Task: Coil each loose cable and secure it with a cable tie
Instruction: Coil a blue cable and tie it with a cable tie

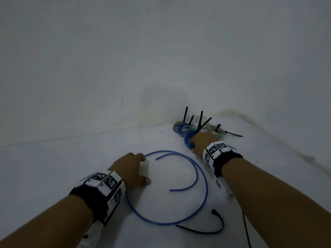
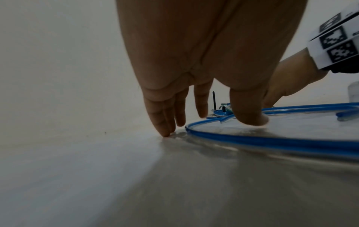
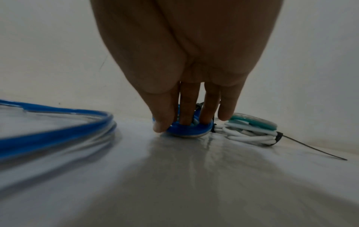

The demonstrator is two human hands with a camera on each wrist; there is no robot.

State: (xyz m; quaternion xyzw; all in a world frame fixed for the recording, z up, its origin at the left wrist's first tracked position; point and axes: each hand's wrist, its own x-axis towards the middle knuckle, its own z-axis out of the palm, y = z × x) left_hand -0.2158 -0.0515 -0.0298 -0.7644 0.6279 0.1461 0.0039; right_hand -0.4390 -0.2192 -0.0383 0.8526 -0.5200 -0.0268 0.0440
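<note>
A: Loose blue cable, lying in one wide open loop on the white table, both cut ends curling inside the ring, just this side of the pile of tied coils in the corner.

B: And it looks springy, stiff enough to hold that big arc by itself. Light, smooth jacket, probably slick. I'd take it where the two strands run side by side on the pile side of the loop, so both turns come up together.

A: Left hand sits at the loop's edge farthest from the pile. Grip spread, fingers straight down with tips on the table just outside the cable, thumb inside the ring. Holding nothing.

B: Right hand is reaching out onto the pile itself. Straight fingers pressing down on a small blue coil, thumb on its rim; looks more like a push than a pinch.

A: A spare black cable tie waits on the near side of the loop, well away from the pile.

B: Forearms both low and stretched forward.
</note>
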